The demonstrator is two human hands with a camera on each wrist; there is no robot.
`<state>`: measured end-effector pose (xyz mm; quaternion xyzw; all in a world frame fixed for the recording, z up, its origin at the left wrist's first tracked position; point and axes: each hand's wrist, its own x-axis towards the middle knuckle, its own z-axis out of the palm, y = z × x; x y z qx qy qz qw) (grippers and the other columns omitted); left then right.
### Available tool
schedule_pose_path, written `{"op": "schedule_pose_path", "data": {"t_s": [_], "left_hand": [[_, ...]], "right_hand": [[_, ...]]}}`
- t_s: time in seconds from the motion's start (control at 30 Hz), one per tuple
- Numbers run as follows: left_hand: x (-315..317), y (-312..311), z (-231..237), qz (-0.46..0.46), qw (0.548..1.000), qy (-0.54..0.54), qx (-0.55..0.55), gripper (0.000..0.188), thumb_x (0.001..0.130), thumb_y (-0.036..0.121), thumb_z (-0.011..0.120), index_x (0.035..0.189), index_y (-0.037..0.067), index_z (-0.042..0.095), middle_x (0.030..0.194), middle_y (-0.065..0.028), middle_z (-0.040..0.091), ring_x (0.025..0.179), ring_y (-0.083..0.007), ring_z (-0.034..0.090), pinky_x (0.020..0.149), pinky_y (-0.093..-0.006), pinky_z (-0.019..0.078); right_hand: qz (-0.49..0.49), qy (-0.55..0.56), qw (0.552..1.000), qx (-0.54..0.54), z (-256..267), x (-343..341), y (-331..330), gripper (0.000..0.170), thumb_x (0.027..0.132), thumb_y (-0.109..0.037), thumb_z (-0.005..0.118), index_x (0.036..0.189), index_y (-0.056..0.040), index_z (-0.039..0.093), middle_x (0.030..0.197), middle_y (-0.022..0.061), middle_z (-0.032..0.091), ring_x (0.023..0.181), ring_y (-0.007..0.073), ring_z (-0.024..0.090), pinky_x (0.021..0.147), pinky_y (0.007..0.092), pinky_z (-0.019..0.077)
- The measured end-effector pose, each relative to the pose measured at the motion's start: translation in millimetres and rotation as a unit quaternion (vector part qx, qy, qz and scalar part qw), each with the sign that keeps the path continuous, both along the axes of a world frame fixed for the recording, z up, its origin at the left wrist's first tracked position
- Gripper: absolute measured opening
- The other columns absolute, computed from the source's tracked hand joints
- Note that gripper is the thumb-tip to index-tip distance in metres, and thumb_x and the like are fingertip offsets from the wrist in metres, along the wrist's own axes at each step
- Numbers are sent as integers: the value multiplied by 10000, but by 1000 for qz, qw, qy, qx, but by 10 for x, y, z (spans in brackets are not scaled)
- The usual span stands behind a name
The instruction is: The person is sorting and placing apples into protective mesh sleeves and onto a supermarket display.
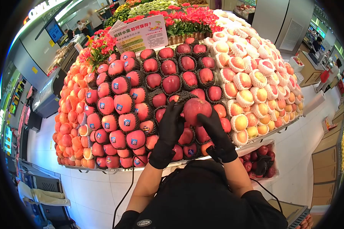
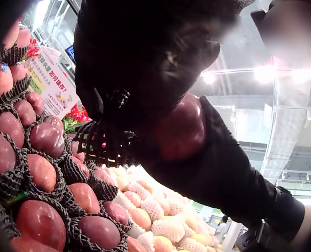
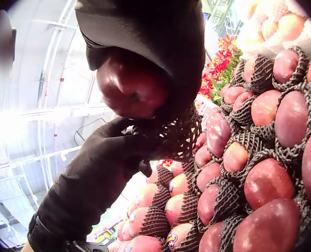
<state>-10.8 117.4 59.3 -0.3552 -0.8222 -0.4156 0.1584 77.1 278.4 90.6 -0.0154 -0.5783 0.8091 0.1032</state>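
Both hands wear black gloves and meet over the middle of the fruit display. My right hand [image 1: 218, 134] grips a large dark red apple [image 1: 197, 110], its skin bare toward me. A black foam net [image 3: 179, 137] hangs just under the apple in the right wrist view. My left hand [image 1: 171, 124] holds this net at the apple's left side, with its fingertips partly hidden behind the net and fruit. In the left wrist view the net's open mesh [image 2: 105, 144] dangles below the left hand.
Netted dark red apples [image 1: 171, 84] lie in rows beneath the hands. Stickered red apples [image 1: 120, 84] are stacked left, white-netted fruit [image 1: 252, 95] right. A sign [image 1: 141, 34] and red flowers [image 1: 189, 19] stand behind. A bag of dark apples [image 1: 259, 162] sits low at the right.
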Motion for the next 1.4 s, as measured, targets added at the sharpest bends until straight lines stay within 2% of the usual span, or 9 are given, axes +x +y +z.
{"op": "schedule_pose_path", "data": {"t_s": [0.23,0.53,0.73,0.87,0.93,1.0,1.07,1.17,1.4], "left_hand": [[87,60,108,5,1000,20,-4,617,758,3,623,1354,69,476,1434,-220,415,1237,-399,500,947,-440,465],[225,129,53,-27,1000,4,-16,703,737,2,616,1405,92,416,1443,-236,382,1205,-418,518,870,-439,514],[383,186,45,-20,1000,-2,19,675,754,27,631,1395,84,429,1435,-232,389,1226,-416,500,902,-438,504],[439,189,98,-83,993,-9,78,622,793,37,644,1382,60,443,1428,-213,410,1232,-374,505,915,-428,496],[421,122,82,-70,971,-171,154,584,828,55,649,1376,44,444,1410,-199,430,1243,-324,489,934,-413,482],[312,45,39,-38,970,-167,173,555,856,73,653,1369,28,446,1388,-182,450,1217,-272,495,939,-392,475],[75,24,-72,14,991,8,135,533,876,89,657,1360,13,447,1364,-164,471,1154,-218,522,931,-365,474],[38,71,-194,-101,937,-241,231,505,883,81,656,1338,0,453,1286,-134,524,1035,-171,571,887,-341,488],[23,71,-275,-150,824,-418,351,488,894,91,649,1323,-10,440,1167,-106,573,983,-159,583,888,-319,491]], "right_hand": [[-133,26,987,84,-236,-192,-92,921,669,-127,824,1432,-23,319,1372,134,435,1280,216,437,1023,373,441],[-122,-25,974,188,-165,-210,-78,823,640,-162,853,1325,0,426,1264,135,514,1172,235,515,969,365,474],[-295,-2,874,386,-365,-250,-175,866,627,-256,865,1321,11,422,1262,195,511,1175,286,517,986,387,444],[-224,7,942,249,-317,-211,-66,895,633,-191,860,1367,-7,383,1300,157,483,1226,268,477,1025,383,421],[-196,19,959,202,-239,-197,15,911,625,-216,871,1361,-1,380,1305,157,477,1233,279,469,1038,400,407],[-210,48,950,225,-206,-145,21,916,623,-211,874,1364,-3,378,1306,153,475,1237,273,465,1038,402,408],[-214,64,946,236,-250,-133,12,923,618,-206,877,1367,-5,375,1305,150,475,1241,268,462,1040,402,407],[-200,70,949,232,-328,-184,9,939,610,-210,882,1370,-7,369,1306,152,473,1246,273,457,1046,404,400],[-260,56,901,344,-268,-197,-54,1010,623,-226,874,1424,-2,302,1385,190,404,1317,298,388,1096,414,344]]}}
